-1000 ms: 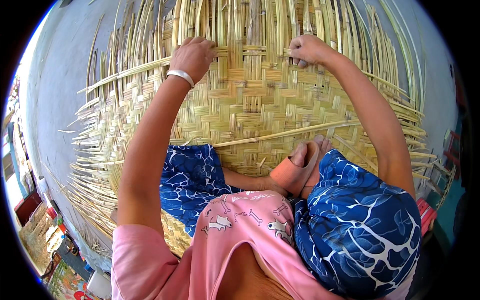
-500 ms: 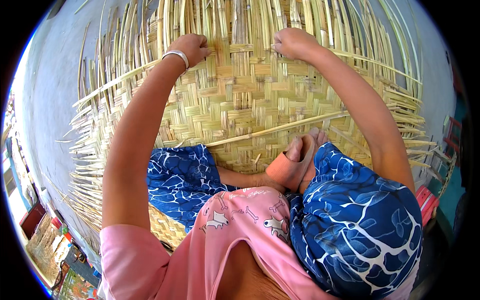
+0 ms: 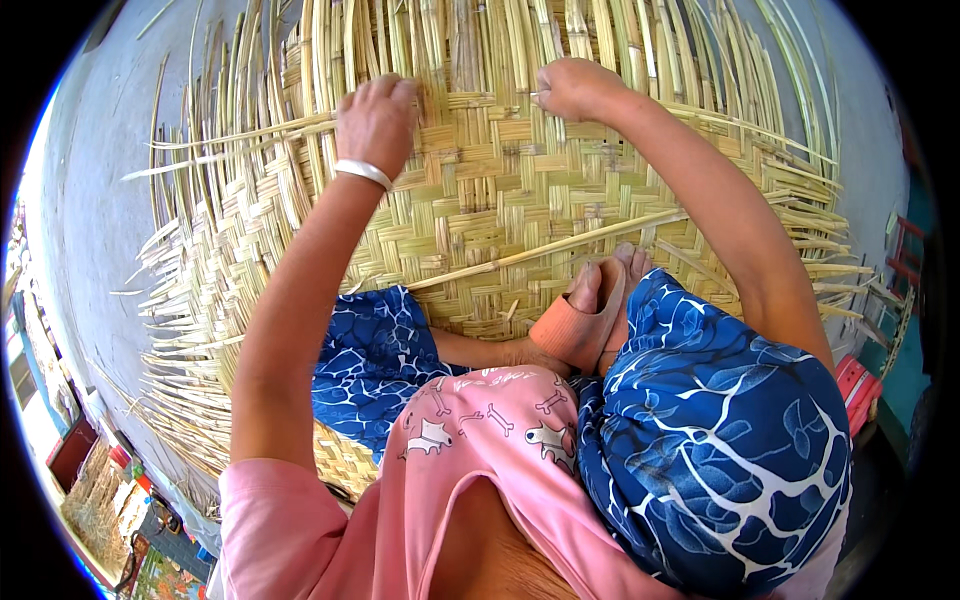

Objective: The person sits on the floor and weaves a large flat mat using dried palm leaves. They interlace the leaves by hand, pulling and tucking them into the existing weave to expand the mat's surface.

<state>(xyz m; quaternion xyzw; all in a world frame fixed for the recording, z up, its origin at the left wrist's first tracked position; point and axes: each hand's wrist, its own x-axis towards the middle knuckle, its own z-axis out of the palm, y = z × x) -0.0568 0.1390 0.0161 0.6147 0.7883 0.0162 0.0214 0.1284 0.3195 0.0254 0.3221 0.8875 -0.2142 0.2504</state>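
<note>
A woven bamboo mat (image 3: pixel 480 190) lies under me, plaited in its near part and with long loose strips (image 3: pixel 465 45) running away at its far side. A thin bamboo strip (image 3: pixel 745 118) crosses the weave, reaching my right hand (image 3: pixel 580 90), whose fingers are closed in a pinch on it. My left hand (image 3: pixel 378 125), wearing a pale bangle (image 3: pixel 364 173), is over the far edge of the weave. Motion smears it, and its fingertips are hidden. Crosswise strip ends (image 3: pixel 230 138) stick out to its left.
A loose bamboo strip (image 3: pixel 560 246) lies slantwise across the mat. My foot in an orange sandal (image 3: pixel 572 333) rests on the near part. Frayed strip ends (image 3: pixel 180 400) fringe the mat on the grey floor (image 3: pixel 90 200). A red-pink object (image 3: pixel 856 395) is at the right.
My left hand has turned knuckles-up and shifted slightly, its forearm swinging right. Strip ends on the left have spread apart. My right hand has moved slightly left and stays closed.
</note>
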